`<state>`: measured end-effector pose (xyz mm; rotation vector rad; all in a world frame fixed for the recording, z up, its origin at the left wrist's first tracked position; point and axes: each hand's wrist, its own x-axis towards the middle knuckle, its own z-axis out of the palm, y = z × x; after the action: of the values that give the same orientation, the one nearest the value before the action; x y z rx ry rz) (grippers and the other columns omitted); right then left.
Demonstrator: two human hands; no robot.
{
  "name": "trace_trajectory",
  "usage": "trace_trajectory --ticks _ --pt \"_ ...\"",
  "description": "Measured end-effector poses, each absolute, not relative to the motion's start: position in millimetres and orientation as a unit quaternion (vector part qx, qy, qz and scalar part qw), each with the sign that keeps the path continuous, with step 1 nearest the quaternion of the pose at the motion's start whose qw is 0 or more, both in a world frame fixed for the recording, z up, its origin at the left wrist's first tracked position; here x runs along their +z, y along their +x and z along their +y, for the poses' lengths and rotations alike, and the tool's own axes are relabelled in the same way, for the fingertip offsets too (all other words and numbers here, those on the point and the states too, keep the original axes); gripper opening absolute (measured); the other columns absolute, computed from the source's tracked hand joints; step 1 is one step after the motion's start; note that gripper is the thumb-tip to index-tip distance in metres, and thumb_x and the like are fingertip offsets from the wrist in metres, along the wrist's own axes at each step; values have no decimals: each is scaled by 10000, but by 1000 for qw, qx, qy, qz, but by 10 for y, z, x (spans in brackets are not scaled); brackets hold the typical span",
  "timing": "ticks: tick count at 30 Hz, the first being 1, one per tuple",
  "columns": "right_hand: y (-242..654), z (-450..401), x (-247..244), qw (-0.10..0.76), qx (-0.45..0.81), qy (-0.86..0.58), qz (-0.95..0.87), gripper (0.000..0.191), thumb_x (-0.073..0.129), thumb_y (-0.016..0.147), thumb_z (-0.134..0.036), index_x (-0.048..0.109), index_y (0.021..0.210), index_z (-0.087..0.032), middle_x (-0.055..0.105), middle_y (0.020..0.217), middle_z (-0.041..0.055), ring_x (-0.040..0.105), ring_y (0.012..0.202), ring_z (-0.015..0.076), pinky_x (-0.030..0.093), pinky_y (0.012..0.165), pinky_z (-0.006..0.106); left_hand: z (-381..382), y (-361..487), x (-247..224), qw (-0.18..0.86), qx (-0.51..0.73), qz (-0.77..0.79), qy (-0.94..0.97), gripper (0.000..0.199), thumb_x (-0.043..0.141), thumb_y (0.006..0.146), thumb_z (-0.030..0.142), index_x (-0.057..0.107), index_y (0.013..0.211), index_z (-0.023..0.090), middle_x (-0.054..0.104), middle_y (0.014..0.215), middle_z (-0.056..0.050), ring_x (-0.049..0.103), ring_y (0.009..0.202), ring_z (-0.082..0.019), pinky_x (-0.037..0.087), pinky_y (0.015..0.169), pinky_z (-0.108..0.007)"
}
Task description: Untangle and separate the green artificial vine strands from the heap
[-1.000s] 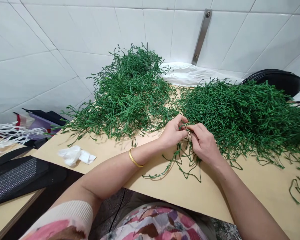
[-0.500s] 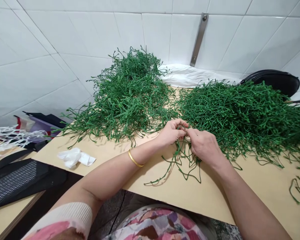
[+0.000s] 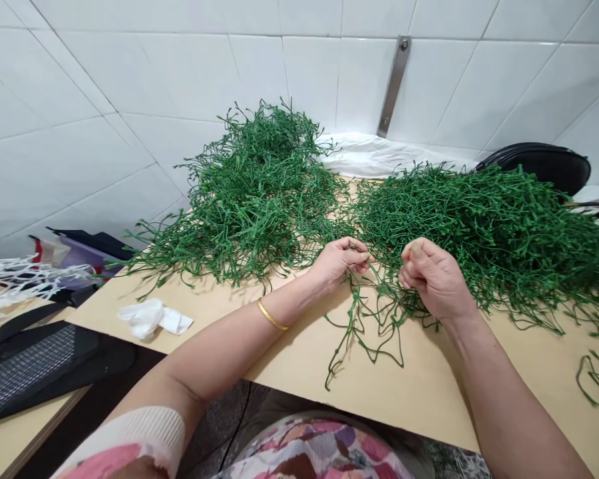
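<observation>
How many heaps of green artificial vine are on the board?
2: one heap against the tiled wall, and a wider one to its right, in front of a black bag.

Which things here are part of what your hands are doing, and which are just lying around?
In use: left hand, right hand, loose green strands, two green piles.

Just lying around: white tissue, black bag, white netting.

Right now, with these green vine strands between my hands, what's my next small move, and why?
Probably tease apart the artificial vine strands with your right hand, working close to your left hand: the strands hang there looped and crossed over the tan board, and your right hand sits just beside them.
</observation>
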<state>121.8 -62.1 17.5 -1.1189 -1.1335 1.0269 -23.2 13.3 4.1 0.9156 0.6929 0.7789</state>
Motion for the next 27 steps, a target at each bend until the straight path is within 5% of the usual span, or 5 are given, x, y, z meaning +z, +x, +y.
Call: trace_trajectory --ticks 6,12,19,27 --pt "1168 -569 60 585 335 -564 -477 344 559 769 -463 405 611 -200 344 469 -79 325 426 66 309 452 223 92 -224 4 705 394 338 483 151 679 604 139 540 664 135 555 567 19 532 540 -79 410 568 -227" --pt "1092 -531 -43 550 300 -602 -495 319 461 826 -479 530 748 -178 583 765 18 528 701 116 444 707 273 44 -220 5 609 450 304 578 112 677 617 181 581 654 139 549 624 28 472 585 -64 374 574 -207" --pt "982 -568 2 507 356 -587 -521 233 413 850 -427 426 766 -210 502 613 -39 448 506 95 393 492 224 -24 -216 18 600 438 288 605 100 636 663 197 552 683 148 554 632 17 498 612 -86 401 622 -229" --pt "970 -634 76 392 169 -647 -631 217 390 861 -348 473 721 -204 465 575 -32 404 520 106 314 522 226 14 -208 13 678 431 262 535 109 641 687 226 582 720 141 600 778 -11 532 719 -90 423 705 -227"
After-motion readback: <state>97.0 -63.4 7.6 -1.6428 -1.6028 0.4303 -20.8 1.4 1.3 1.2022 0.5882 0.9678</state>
